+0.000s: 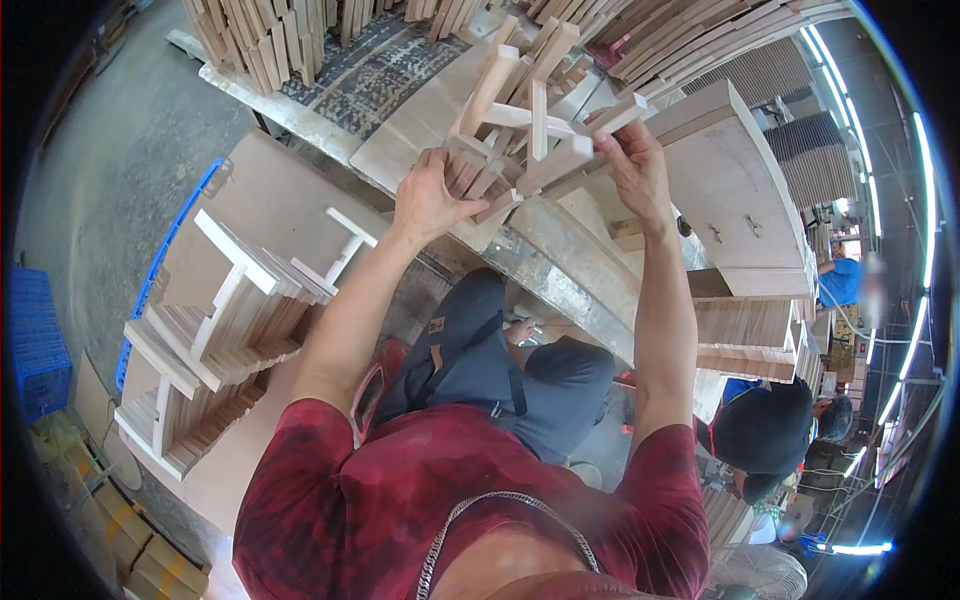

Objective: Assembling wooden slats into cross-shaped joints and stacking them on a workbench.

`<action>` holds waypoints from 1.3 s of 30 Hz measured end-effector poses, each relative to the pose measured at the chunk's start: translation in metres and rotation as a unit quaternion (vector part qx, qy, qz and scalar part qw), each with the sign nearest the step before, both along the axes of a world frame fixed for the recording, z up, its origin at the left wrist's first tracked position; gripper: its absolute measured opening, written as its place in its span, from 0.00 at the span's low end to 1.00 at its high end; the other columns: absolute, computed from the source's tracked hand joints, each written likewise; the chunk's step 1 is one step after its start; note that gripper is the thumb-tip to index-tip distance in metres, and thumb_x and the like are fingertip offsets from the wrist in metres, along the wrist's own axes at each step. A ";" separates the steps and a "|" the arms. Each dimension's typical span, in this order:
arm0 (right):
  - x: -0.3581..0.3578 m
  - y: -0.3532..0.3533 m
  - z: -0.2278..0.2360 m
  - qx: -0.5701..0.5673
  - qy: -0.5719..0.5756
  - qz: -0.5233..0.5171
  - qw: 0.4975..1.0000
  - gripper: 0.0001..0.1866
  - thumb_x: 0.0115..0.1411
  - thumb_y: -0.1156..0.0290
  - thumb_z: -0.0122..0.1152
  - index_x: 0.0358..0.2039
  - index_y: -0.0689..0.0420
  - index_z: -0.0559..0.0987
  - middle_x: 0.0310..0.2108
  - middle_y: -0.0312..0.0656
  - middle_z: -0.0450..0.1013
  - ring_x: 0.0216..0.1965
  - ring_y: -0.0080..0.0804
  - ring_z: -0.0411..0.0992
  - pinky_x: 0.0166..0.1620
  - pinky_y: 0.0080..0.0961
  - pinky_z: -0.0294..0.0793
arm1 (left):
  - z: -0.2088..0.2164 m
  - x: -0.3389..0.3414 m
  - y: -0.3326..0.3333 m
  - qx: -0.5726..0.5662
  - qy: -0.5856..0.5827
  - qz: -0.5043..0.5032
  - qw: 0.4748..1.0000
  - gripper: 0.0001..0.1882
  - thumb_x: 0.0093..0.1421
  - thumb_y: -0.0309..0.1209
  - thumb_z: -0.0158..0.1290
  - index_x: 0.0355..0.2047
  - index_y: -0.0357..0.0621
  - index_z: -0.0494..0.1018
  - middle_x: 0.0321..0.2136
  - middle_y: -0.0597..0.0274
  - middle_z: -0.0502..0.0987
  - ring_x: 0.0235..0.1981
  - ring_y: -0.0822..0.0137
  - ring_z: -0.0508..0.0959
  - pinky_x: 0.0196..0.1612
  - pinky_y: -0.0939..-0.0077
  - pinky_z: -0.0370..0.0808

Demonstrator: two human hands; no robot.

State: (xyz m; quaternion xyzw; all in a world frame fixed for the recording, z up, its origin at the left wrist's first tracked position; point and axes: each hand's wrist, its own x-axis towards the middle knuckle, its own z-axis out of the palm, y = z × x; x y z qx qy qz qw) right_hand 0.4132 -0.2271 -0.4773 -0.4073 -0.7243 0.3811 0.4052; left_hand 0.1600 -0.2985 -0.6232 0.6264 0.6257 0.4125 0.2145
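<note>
Over the workbench I hold a light wooden frame (pixel 540 118), which has square legs joined by crossbars and looks like a small stool frame. It is tilted, with some leg ends pointing up. My left hand (pixel 430 195) is closed around its near left part, thumb toward me. On the right, my right hand (pixel 636 165) grips two of the leg ends, thumb on the nearer one. Some fingers of both hands are hidden behind the wood. Below the frame lies the pale bench top (pixel 545 255).
H-shaped wooden pieces (pixel 235 310) are stacked on a brown board (pixel 275 175) to my left. Wooden slats (pixel 265 40) stand bundled at the far side. A large wooden panel (pixel 735 185) rises at right, and a person in a dark cap (pixel 765 430) is close on my right.
</note>
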 end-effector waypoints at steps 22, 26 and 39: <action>-0.007 -0.005 -0.007 -0.002 -0.243 -0.035 0.969 0.15 0.66 0.68 0.61 0.46 0.67 0.77 0.37 0.48 0.80 0.39 0.32 0.77 0.45 0.30 0.75 | -0.004 -0.006 -0.007 -0.001 -0.027 -0.005 1.000 0.47 0.35 0.49 0.75 0.50 0.32 0.70 0.45 0.46 0.76 0.46 0.47 0.79 0.48 0.58 0.77; -0.018 -0.011 -0.011 0.028 -0.236 -0.064 0.969 0.15 0.64 0.66 0.63 0.43 0.67 0.78 0.33 0.50 0.81 0.36 0.38 0.79 0.42 0.32 0.76 | -0.004 -0.005 -0.008 0.010 -0.020 0.004 1.000 0.46 0.35 0.50 0.75 0.49 0.32 0.70 0.46 0.47 0.75 0.45 0.47 0.79 0.48 0.58 0.77; -0.018 0.005 -0.042 0.088 -0.266 -0.092 0.955 0.27 0.59 0.45 0.63 0.30 0.62 0.83 0.26 0.55 0.78 0.31 0.52 0.79 0.37 0.43 0.77 | -0.032 -0.009 0.005 0.020 -0.194 -0.074 0.978 0.45 0.40 0.30 0.76 0.54 0.24 0.65 0.49 0.42 0.75 0.50 0.54 0.78 0.53 0.64 0.77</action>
